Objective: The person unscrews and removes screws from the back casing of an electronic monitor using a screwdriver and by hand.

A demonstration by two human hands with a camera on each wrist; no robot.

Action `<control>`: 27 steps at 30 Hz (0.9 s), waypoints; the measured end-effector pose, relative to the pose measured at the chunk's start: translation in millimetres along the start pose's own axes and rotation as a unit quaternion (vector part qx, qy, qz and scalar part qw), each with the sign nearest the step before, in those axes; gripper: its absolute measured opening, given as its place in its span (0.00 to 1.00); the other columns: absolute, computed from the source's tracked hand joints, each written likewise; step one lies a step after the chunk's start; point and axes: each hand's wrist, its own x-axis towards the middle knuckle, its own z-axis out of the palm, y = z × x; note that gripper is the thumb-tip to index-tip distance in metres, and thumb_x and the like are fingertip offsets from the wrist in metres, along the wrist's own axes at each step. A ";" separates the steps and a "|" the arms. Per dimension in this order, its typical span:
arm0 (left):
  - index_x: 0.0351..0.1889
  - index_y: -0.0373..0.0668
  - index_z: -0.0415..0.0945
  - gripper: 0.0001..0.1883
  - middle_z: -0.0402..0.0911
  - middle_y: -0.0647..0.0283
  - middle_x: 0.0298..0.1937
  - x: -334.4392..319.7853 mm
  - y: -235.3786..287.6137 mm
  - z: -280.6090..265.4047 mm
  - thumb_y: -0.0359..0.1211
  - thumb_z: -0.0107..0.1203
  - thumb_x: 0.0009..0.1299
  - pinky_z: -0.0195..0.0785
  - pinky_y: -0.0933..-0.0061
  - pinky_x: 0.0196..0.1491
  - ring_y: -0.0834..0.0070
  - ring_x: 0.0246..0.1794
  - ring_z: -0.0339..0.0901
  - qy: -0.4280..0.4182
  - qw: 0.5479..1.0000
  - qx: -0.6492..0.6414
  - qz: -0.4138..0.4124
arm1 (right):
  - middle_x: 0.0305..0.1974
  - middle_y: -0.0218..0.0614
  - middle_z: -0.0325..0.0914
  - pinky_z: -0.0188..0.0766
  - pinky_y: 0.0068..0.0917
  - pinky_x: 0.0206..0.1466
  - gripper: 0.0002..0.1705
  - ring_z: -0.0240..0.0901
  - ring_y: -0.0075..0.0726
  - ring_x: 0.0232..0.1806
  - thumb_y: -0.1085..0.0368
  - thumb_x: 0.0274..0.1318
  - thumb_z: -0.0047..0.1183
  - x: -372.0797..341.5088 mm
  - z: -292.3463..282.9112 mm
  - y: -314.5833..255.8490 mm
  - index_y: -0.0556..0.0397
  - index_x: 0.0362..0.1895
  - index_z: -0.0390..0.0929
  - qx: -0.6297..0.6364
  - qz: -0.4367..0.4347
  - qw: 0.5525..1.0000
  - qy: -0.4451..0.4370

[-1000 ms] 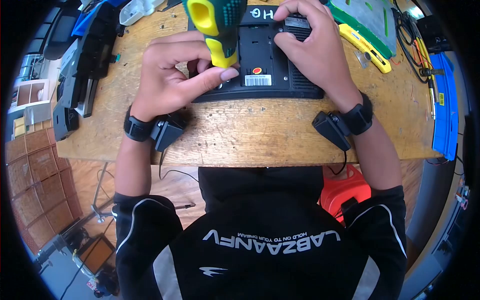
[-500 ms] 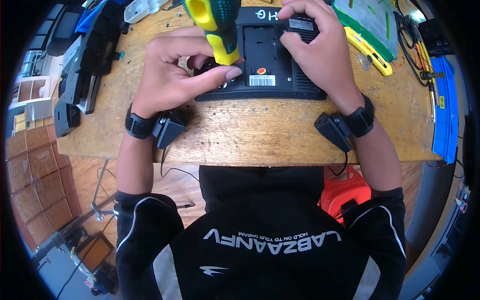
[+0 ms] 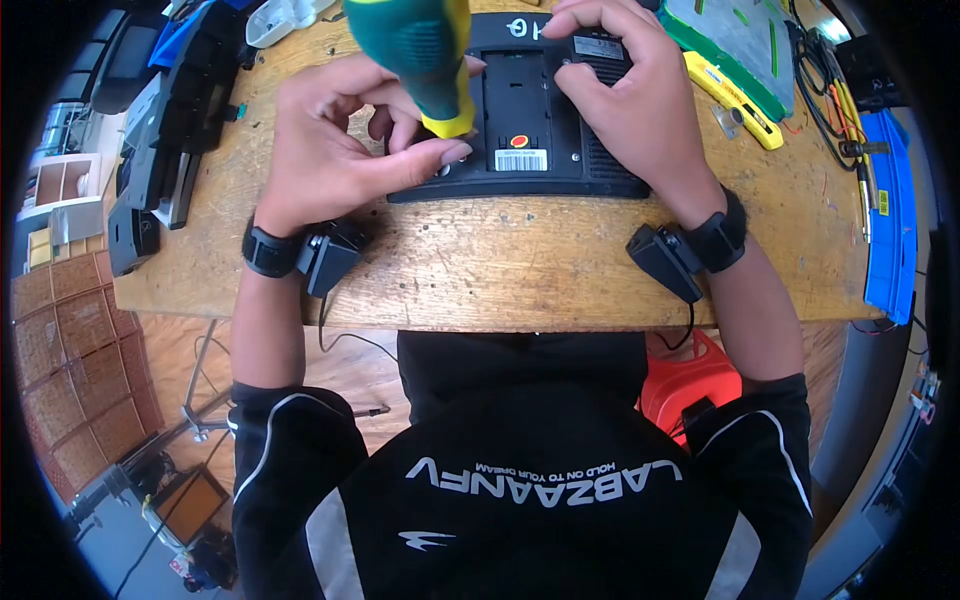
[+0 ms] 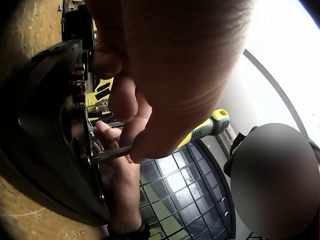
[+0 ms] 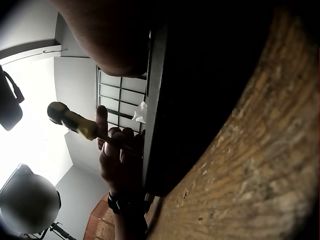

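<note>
A black electronic device [image 3: 560, 183] lies back side up on the wooden bench, with a long recess, a barcode label and white lettering. Over its left part stands a green and yellow screwdriver [image 3: 415, 60], handle up. My left hand [image 3: 330, 150] pinches the screwdriver's metal shaft [image 4: 112, 153] low down, between thumb and fingers, as the left wrist view shows. The tip meets the device's back near its screw holes. My right hand [image 3: 645, 110] rests on the device's right side, fingers bent and spread around nothing, thumb near the recess.
A yellow cutter knife [image 3: 735, 102] and a green-edged tray [image 3: 740, 50] lie to the right, beside cables and a blue bin [image 3: 890, 215]. Black device parts [image 3: 185, 110] pile up at the left, with a clear plastic container [image 3: 285, 20] at the back.
The screwdriver handle has turned, now showing its green side, and leans more to the left. Left-hand fingers have spread around it. The right hand has stayed on the device.
</note>
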 end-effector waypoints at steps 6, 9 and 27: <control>0.43 0.35 0.85 0.12 0.86 0.51 0.56 2.2 -11.4 3.2 0.23 0.69 0.61 0.80 0.73 0.46 0.71 0.42 0.88 0.006 0.994 -0.057 0.097 | 0.41 0.40 0.80 0.66 0.36 0.62 0.12 0.74 0.45 0.50 0.75 0.42 0.55 -2.0 -0.5 -0.5 0.56 0.36 0.78 0.000 -0.002 1.000 -0.002; 0.43 0.36 0.86 0.12 0.87 0.53 0.54 1.6 -6.3 1.6 0.24 0.71 0.61 0.80 0.72 0.47 0.71 0.42 0.88 -0.021 0.996 0.002 0.091 | 0.41 0.40 0.80 0.66 0.36 0.62 0.12 0.74 0.46 0.49 0.75 0.42 0.55 -2.1 -0.3 -0.1 0.56 0.36 0.79 0.001 -0.003 1.000 -0.001; 0.42 0.38 0.87 0.12 0.90 0.62 0.43 3.0 -12.2 3.5 0.25 0.74 0.60 0.64 0.86 0.28 0.90 0.22 0.71 0.032 0.988 0.028 0.150 | 0.46 0.44 0.75 0.65 0.33 0.64 0.18 0.71 0.44 0.53 0.73 0.43 0.56 -2.9 -0.2 -8.2 0.59 0.44 0.75 0.028 0.041 0.999 0.023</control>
